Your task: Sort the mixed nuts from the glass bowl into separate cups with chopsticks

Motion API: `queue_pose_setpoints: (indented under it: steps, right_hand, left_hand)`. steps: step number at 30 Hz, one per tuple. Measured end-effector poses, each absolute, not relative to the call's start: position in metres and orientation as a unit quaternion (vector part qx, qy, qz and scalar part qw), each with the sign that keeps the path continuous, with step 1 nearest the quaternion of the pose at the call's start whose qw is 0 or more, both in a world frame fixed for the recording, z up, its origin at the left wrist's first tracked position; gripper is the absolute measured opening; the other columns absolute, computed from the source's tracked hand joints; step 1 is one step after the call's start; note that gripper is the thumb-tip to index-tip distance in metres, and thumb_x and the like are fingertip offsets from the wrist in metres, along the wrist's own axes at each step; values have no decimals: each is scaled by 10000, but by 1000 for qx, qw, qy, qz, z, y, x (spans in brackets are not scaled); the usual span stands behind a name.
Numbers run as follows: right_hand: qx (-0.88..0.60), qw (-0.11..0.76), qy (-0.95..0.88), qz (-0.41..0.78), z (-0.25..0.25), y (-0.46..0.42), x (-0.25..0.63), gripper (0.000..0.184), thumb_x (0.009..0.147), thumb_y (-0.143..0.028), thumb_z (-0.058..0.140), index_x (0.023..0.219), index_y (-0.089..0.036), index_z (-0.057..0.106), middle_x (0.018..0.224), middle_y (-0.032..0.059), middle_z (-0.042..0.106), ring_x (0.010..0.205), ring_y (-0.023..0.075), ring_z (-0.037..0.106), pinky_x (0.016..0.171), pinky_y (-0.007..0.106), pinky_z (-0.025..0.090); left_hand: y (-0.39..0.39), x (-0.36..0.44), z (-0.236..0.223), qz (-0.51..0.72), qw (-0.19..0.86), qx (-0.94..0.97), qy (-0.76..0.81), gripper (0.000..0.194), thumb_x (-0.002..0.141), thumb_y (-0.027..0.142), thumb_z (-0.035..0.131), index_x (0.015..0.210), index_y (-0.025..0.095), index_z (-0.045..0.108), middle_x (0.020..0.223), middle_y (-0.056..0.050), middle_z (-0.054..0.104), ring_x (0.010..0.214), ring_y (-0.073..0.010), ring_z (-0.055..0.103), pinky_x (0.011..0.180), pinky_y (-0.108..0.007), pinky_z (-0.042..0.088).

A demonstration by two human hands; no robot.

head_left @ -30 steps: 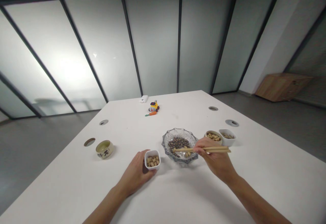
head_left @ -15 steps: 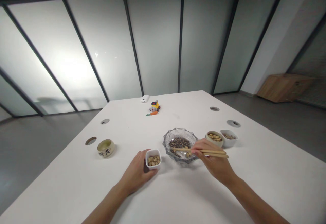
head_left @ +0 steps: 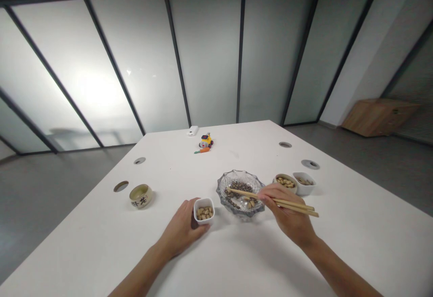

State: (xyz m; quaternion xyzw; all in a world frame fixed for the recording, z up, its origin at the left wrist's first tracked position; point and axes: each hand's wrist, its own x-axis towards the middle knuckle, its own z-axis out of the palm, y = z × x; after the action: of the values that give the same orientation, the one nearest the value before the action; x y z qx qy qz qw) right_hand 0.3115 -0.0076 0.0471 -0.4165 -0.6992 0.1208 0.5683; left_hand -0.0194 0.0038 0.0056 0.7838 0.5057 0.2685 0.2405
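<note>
My left hand (head_left: 184,227) is closed around a small white square cup (head_left: 204,223) standing on the table, with pale tan nuts (head_left: 204,212) inside it. A pair of wooden chopsticks (head_left: 287,203) is gripped in my right hand (head_left: 286,213). Their tips reach over the clear scalloped glass bowl (head_left: 221,198), close to its left inner side; whether they pinch a piece is too small to tell. Dark seeds (head_left: 240,186) lie across that bowl, and a few pale nuts (head_left: 251,203) sit at its near right.
Behind my right hand stand a round bowl of nuts (head_left: 285,181) and a white dish (head_left: 306,188). On the left is a round ceramic bowl with black characters (head_left: 141,196). Farther back are a yellow toy truck (head_left: 206,141), an orange toy carrot (head_left: 203,150) and a white device (head_left: 192,130).
The chopstick tips have lifted and shifted slightly left and away from me, while their rear ends dropped and swung right. My left hand and its cup have stayed in place.
</note>
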Motion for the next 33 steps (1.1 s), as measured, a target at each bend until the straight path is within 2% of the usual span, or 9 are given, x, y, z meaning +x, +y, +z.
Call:
queue_pose_setpoints:
  steps: [4,8,12,14,19,33]
  right_hand:
    - [-405,609,-671,122,49,-18,297,277,1029,-473,697,855,-291,813,847,55,795,797,229,754,719,343,617]
    - [-370,593,-697,160,49,-25,283,279,1021,-516,700,903,-300,829,865,51,814,820,229,781,734,338,642]
    - [-382,601,-696,90,50,-16,298,322,1040,-531,665,893,-279,801,853,51,806,808,224,767,728,340,624]
    - [-392,585,-708,55,53,-10,312,335,1047,-525,658,871,-269,783,831,45,791,774,211,745,707,331,598]
    - [-410,501,-760,56,57,1,336,437,1076,-557,589,792,-260,737,756,20,747,695,184,693,654,315,537]
    - [-418,478,-767,86,50,4,339,387,1059,-539,635,808,-261,731,808,13,748,741,183,701,682,301,546]
  left_hand:
    - [3,-18,6,256,233,789,507,489,846,309,803,1315,236,686,1234,-113,738,1129,-325,673,993,-410,530]
    - [3,-16,8,246,233,792,507,437,847,304,800,1266,234,699,1217,-108,739,1114,-321,663,982,-406,524]
    - [4,-17,6,239,232,793,511,448,838,293,806,1266,236,684,1199,-102,736,1095,-320,663,976,-412,515]
    - [5,-17,4,239,231,792,512,459,845,303,804,1281,236,675,1199,-105,733,1099,-322,663,980,-414,514]
    - [6,-19,0,242,229,793,510,481,858,334,802,1307,239,660,1203,-111,731,1101,-327,664,979,-430,524]
    - [5,-20,-1,244,223,793,511,524,845,335,820,1331,237,651,1186,-108,732,1088,-329,675,975,-438,533]
